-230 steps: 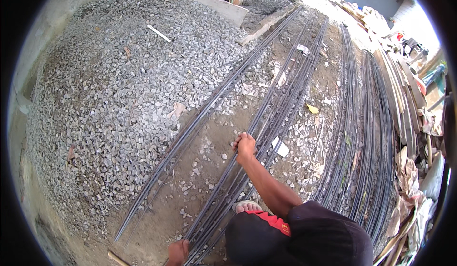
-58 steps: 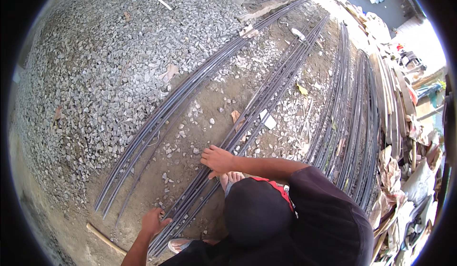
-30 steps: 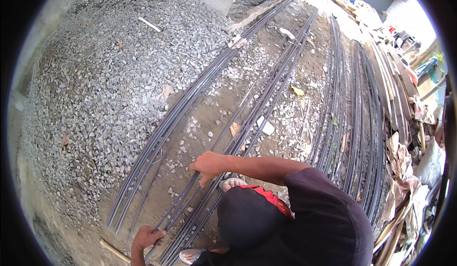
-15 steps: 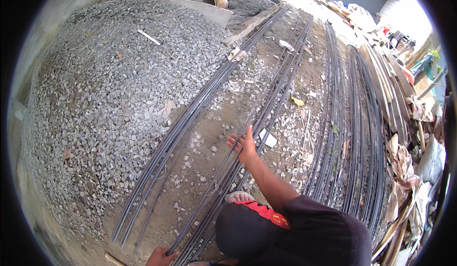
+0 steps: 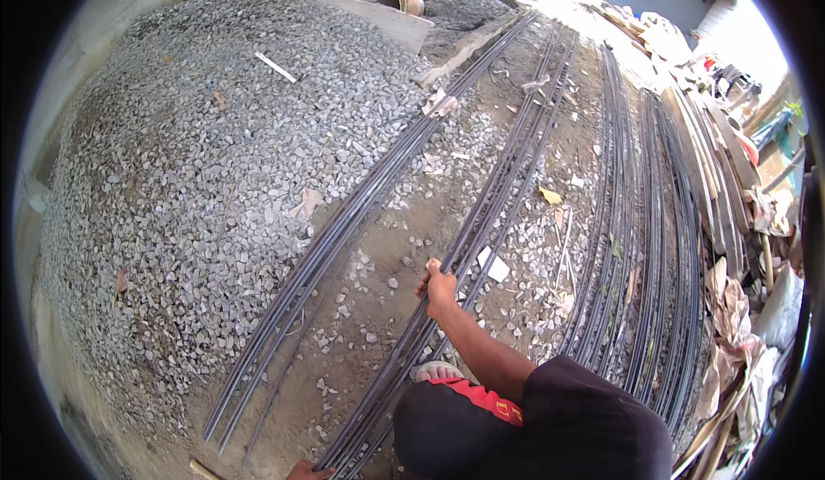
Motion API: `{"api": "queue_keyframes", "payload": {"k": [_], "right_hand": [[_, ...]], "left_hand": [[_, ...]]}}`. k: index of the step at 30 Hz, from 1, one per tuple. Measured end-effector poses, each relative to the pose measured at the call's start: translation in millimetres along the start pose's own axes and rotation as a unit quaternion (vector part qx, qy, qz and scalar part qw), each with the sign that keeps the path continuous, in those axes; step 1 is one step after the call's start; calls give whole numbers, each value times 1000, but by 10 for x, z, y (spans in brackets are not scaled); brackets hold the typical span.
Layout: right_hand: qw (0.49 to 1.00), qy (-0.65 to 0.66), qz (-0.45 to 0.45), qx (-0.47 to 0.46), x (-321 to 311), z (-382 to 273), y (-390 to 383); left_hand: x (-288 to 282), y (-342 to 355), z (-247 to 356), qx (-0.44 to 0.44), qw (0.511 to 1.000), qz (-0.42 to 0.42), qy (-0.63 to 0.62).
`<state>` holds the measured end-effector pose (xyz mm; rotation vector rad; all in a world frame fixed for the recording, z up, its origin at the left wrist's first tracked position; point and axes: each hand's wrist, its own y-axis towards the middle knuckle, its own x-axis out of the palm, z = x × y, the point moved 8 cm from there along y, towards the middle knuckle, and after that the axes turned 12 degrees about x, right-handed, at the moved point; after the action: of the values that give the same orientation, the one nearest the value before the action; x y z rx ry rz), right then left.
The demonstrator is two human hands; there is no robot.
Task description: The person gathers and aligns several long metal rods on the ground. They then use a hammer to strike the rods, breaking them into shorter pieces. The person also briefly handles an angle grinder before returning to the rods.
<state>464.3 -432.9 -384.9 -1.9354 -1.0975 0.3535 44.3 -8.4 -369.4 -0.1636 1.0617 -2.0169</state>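
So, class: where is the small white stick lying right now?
In the head view the white stick lies at upper left, on top of the gravel heap, left of the long steel bars and below-left of the round bucket.

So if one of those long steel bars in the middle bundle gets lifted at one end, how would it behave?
The middle bundle of bars runs very long and thin across the ground, so a single bar would probably sag and whip rather than stay straight. Being steel, it is likely heavy for its thickness. Its round section suggests it could roll off toward the gravel pile.
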Motion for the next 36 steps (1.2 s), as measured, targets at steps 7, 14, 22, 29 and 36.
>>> {"api": "queue_keyframes", "payload": {"k": [7, 14, 22, 29, 36], "right_hand": [[997, 64, -39, -16, -190, -149, 192], [998, 56, 41, -13, -37, -351, 204], [992, 56, -109, -20, 585, -506, -256], [999, 9, 22, -34, 565, -522, 513], [997, -21, 33, -71, 371, -688, 346]], "left_hand": [[142, -30, 124, 12, 999, -31, 7], [226, -313, -52, -21, 999, -21, 40], [473, -319, -626, 0, 980, 113, 162], [261, 37, -79, 28, 993, 116, 26], [694, 54, -351, 55, 997, 44, -10]]}}
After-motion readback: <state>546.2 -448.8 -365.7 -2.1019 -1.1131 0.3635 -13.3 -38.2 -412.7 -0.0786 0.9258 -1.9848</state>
